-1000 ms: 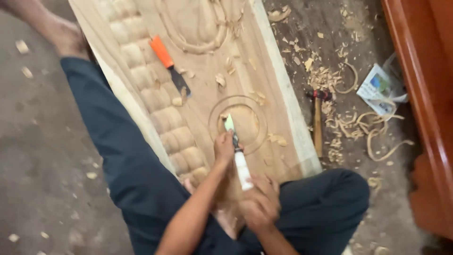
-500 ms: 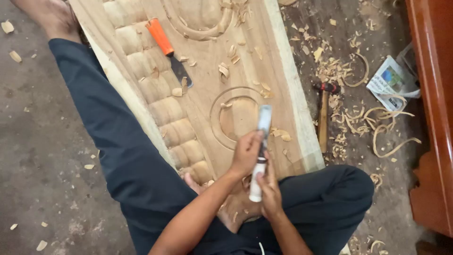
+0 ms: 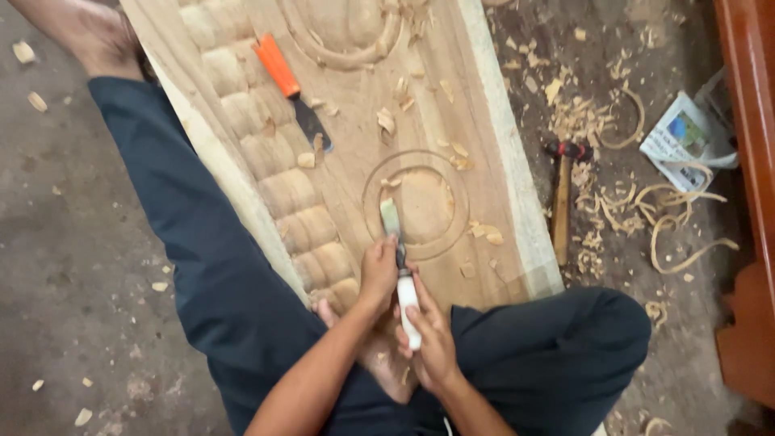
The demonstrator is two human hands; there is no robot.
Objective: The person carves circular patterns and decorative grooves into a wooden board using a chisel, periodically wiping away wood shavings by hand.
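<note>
1. We see the left hand [image 3: 378, 270] wrapped around the metal shank of a flat steel chisel with a white handle [image 3: 400, 270], fingers curled tight just below the blade.
2. The right hand [image 3: 429, 339] closes around the white handle lower down, fingers folded over it.
3. The chisel's blade tip rests on the left edge of a round carved ring in the long pale wooden carved panel [image 3: 347, 161], which lies on the floor between the person's dark blue trouser legs [image 3: 202, 242].
4. A second chisel with an orange handle and dark blade [image 3: 291, 89] lies on the panel, well apart from the hands, beside a row of rounded carved lobes.
5. A wooden-handled hammer [image 3: 563, 198] lies on the floor just right of the panel, among curled wood shavings [image 3: 670, 218].
6. A folded printed paper [image 3: 682, 137] sits near the reddish wooden furniture [image 3: 747, 121].
</note>
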